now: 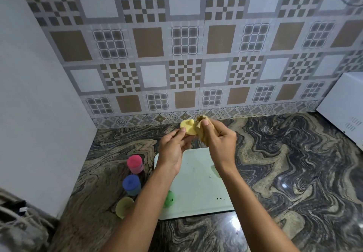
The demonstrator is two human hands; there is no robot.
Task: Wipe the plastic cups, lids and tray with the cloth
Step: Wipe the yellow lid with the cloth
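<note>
My left hand [172,147] holds a yellow lid [188,127] with a knob, raised above the counter. My right hand [220,141] grips a crumpled yellowish cloth [203,133] pressed against the lid's right edge. Below the hands lies a pale green tray [196,183] with dark specks on it. A green lid [169,199] rests on the tray's left edge, partly hidden by my left forearm. Left of the tray stand a pink cup with lid [135,163], a blue cup with lid [131,185] and an open yellow cup [123,206]. A pale piece [215,171] shows on the tray beside my right wrist.
The dark marbled counter [284,173] spreads to the right and front. A white appliance [343,106] stands at the back right. A patterned tiled wall [184,55] runs behind, and a plain white wall [35,114] closes the left side. Grey fabric [17,224] sits at the lower left.
</note>
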